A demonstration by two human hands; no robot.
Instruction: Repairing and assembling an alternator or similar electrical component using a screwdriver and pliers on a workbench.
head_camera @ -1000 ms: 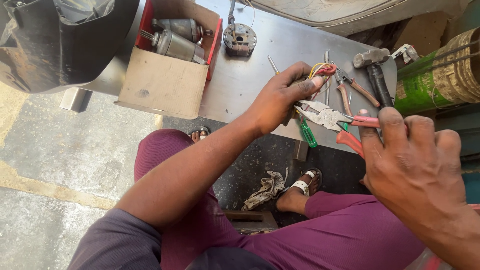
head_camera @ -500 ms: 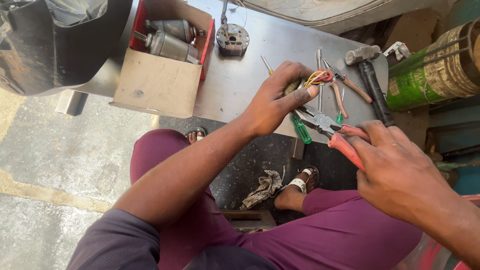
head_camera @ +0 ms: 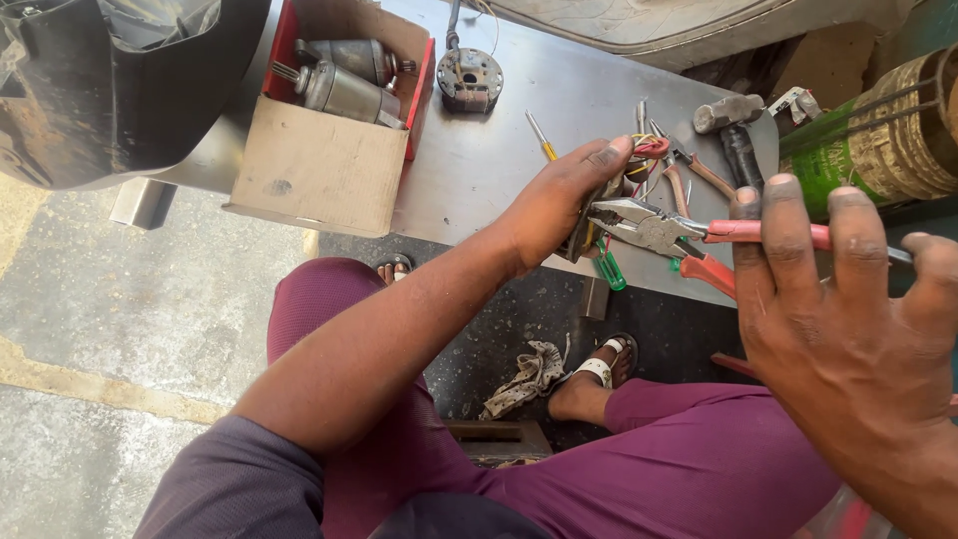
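Note:
My left hand (head_camera: pixel 559 205) grips a small dark part with a bundle of coloured wires (head_camera: pixel 647 152) sticking out above the fingers. My right hand (head_camera: pixel 848 329) holds red-handled pliers (head_camera: pixel 664 232) by their handles. The pliers' open metal jaws point left and reach the part in my left hand. Both hands hover over the front edge of a grey metal table (head_camera: pixel 499 170).
On the table lie a hammer (head_camera: pixel 733 125), a yellow-handled screwdriver (head_camera: pixel 542 138), a green-handled screwdriver (head_camera: pixel 609 271), more pliers (head_camera: pixel 694 170), a round coil part (head_camera: pixel 469 78) and a cardboard box (head_camera: pixel 324 165) holding metal motors. A green drum (head_camera: pixel 878 130) stands at right. A rag (head_camera: pixel 524 379) lies on the floor.
My right hand has raised the pliers and brought their jaws against the part in my left hand. The left hand stays gripped on the part and has barely moved.

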